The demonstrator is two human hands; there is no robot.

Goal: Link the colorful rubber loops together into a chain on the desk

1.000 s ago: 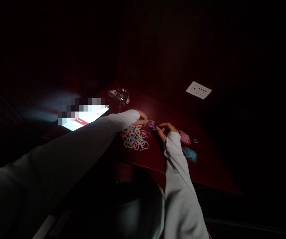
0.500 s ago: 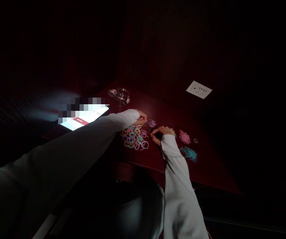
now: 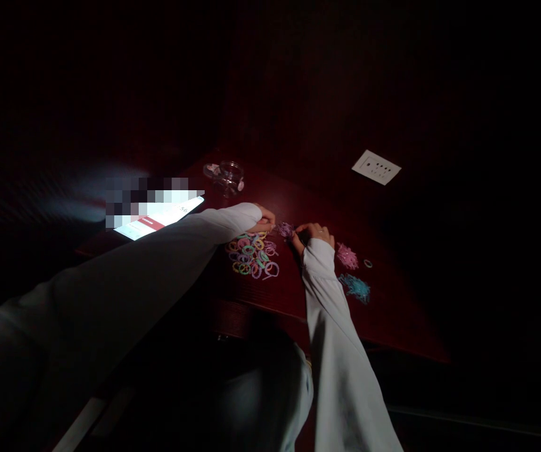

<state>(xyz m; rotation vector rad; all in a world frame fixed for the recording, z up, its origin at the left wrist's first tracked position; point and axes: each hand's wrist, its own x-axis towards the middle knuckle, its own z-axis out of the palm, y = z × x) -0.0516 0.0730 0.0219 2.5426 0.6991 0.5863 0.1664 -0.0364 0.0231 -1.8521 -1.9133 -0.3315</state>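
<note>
My left hand (image 3: pixel 265 220) is closed, thumb and fingers pinched together just left of a small pile of purple bands (image 3: pixel 284 229). Whatever it holds is too small and dark to make out. Thumb and forefinger of my right hand (image 3: pixel 315 235) come together at the right edge of that purple pile; what lies between the tips I cannot make out. Below my left hand a heap of multicoloured rings (image 3: pixel 251 256) is spread on the dark red table (image 3: pixel 284 301). Right of my right hand are a pink pile of bands (image 3: pixel 347 256) and a blue pile of bands (image 3: pixel 357 289).
A clear jar (image 3: pixel 231 174) stands at the back, with a lid-like round piece beside it. A lit phone-like screen (image 3: pixel 159 218) lies at the left, partly behind my left sleeve. One loose ring (image 3: pixel 368 263) sits at the right. A socket plate (image 3: pixel 376 167) is on the wall.
My right hand has moved away from me to the purple pile and now covers the yellowish pile. My left hand stays nearly in place. The view has shifted slightly.
</note>
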